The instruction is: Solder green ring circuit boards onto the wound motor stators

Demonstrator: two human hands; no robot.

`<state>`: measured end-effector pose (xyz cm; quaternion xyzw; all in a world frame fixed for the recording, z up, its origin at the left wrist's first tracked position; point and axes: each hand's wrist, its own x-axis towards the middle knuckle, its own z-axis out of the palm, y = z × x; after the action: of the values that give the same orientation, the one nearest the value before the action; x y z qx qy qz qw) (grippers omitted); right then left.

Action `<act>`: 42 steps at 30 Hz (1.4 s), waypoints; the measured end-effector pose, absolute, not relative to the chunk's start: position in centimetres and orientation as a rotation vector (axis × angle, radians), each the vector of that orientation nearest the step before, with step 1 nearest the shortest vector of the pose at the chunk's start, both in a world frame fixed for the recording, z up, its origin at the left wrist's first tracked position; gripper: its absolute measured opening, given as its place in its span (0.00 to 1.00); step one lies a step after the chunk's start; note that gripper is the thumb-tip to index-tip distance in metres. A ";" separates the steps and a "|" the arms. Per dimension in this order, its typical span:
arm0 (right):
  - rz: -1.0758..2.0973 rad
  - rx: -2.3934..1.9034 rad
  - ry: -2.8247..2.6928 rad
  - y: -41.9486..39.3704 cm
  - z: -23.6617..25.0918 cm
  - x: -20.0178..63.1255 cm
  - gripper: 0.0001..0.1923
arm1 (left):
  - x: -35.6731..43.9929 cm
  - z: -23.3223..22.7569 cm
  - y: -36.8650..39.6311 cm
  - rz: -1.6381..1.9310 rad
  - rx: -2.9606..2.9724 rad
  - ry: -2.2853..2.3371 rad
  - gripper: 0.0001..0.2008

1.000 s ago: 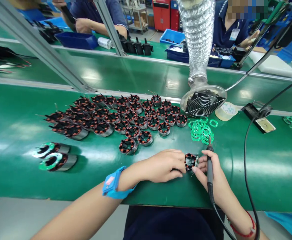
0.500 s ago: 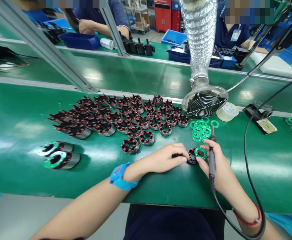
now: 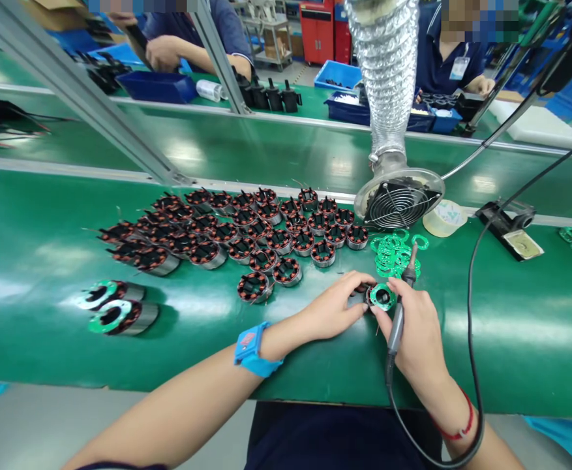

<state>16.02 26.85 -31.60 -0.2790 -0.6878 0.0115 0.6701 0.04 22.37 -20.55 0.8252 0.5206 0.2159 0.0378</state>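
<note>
My left hand (image 3: 332,305) is closed on the side of a motor stator (image 3: 366,297) low over the green bench. On top of that stator lies a green ring-shaped circuit board (image 3: 374,300), its hole over the stator's black centre. My right hand (image 3: 419,326) carries a soldering iron (image 3: 396,326), tip pointing up and away, while its thumb and forefinger touch the ring board's edge. Just beyond, a pile of loose green ring boards (image 3: 391,254) lies on the bench. Many bare stators (image 3: 208,251) with copper windings stand to the left.
Two stators topped with ring boards (image 3: 134,316) sit at the left. A fume extractor fan (image 3: 398,203) hangs behind the pile, near a tape roll (image 3: 445,219) and an iron stand (image 3: 511,232). The iron's cable (image 3: 470,313) loops at the right. Two people work across the bench.
My right hand has moved left and brought the ring board from beside the stator onto its top. The soldering iron has swung left with that hand. My left hand stays at the stator.
</note>
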 end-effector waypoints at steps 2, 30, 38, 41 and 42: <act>0.058 -0.637 -1.535 26.5 -32.4 16.0 0.21 | 0.7 -20.6 22.0 0.678 2.571 1.569 0.21; 0.392 -0.484 -1.422 27.5 -34.0 15.5 0.18 | 2.1 -21.6 22.6 0.525 2.885 1.696 0.24; 0.199 -0.390 -1.710 28.7 -31.6 17.6 0.27 | 0.1 -18.7 21.1 0.352 2.584 1.864 0.09; 0.260 -0.355 -1.726 29.2 -31.3 17.2 0.24 | -0.1 -17.9 21.0 0.394 2.510 1.805 0.05; 0.265 -0.368 -1.715 29.3 -31.3 17.0 0.23 | -0.1 -17.7 21.0 0.419 2.473 1.785 0.05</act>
<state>16.97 29.30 -31.30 -0.1610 -0.7494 0.1159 0.6318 -0.14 21.01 -17.71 0.8028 0.5796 0.1360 0.0314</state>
